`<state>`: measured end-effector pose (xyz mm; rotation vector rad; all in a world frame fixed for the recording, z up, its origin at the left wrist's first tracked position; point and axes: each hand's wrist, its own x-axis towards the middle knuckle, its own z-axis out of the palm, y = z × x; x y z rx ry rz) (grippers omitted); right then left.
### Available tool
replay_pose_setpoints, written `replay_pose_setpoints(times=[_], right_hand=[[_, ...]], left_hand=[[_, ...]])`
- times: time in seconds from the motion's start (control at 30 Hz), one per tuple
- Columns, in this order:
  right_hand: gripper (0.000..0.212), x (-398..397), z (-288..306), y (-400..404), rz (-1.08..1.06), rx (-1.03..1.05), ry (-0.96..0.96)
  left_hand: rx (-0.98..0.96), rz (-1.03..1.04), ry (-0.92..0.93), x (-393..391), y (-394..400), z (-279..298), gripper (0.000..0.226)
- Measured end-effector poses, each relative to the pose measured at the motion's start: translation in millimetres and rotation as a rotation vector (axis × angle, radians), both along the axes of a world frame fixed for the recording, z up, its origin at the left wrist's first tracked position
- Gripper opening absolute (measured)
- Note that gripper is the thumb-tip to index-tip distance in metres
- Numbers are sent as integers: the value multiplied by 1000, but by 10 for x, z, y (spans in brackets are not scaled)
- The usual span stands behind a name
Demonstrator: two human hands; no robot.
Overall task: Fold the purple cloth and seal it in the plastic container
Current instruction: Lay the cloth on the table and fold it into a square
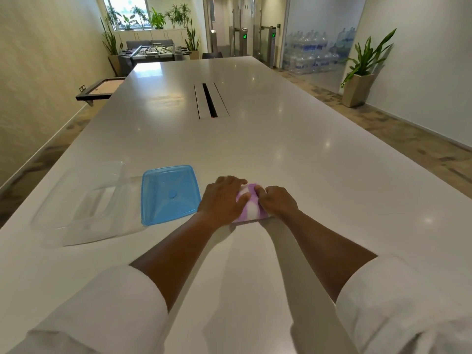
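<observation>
STATE: purple cloth (249, 206) lies on table (281, 154), folded small, just right of blue lid (168, 194) | GRIP: left hand (224, 199) flat on top, right hand (278, 201) curled, pinching its right edge | RISK: letting go may let folds spring open — clear container (84, 203) sits beyond the lid, so the bundle could loosen in transfer.

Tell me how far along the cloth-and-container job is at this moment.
Done: the purple cloth is already folded down to a small bundle on the table. In hand: the left hand lies flat on it while the right hand pinches its edge. Left: the clear container sits open and empty, and the blue lid lies beside it, so packing and sealing remain.
</observation>
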<state>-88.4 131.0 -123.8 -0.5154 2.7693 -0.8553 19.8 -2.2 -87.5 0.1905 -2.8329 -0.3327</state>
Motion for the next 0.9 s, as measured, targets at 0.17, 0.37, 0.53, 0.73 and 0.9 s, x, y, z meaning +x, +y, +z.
replay_pose_setpoints(times=[0.17, 0.37, 0.53, 0.73, 0.9], right_hand=[[59, -14, -26, -22, -18, 28, 10], [46, -23, -12, -19, 25, 97, 24], [41, -6, 30, -33, 24, 89, 32], [44, 122, 102, -188, 166, 166, 434], [47, 125, 14, -206, 246, 159, 231]], left_hand=[[-72, -96, -147, -77, 49, -76, 44], [-84, -161, -263, -106, -3, -170, 52], [-60, -178, -294, -96, -73, -268, 55], [-70, -198, -297, -148, -133, -307, 58], [1, -183, -283, -112, -153, -395, 65]])
